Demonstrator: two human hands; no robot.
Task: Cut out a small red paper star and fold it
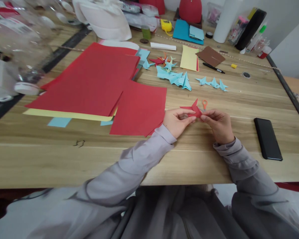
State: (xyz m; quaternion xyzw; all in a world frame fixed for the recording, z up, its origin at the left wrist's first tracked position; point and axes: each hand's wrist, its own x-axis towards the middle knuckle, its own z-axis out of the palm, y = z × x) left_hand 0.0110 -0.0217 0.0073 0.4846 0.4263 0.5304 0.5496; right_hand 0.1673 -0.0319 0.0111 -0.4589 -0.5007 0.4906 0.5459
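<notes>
A small red origami piece (194, 109), folded with pointed ends like a paper crane, is held between my two hands. My left hand (178, 122) pinches its left side between thumb and fingers. On the other side, my right hand (218, 124) grips its right end with thumb and fingertips. Just behind the piece lie small scissors (204, 104) with orange handles, their blades partly hidden. Farther back sit a row of joined light blue paper cranes (214, 83) and a larger cluster of blue folded paper (175, 77). Red sheets (142, 108) lie beside my left hand.
A big red paper stack (89, 79) covers the left-middle of the table. A black phone (267, 138) lies at right. Toward the back are a pen (213, 67), brown paper (210, 55), yellow paper (188, 58) and a tape measure (166, 25). Plastic bottles (20, 43) crowd the left.
</notes>
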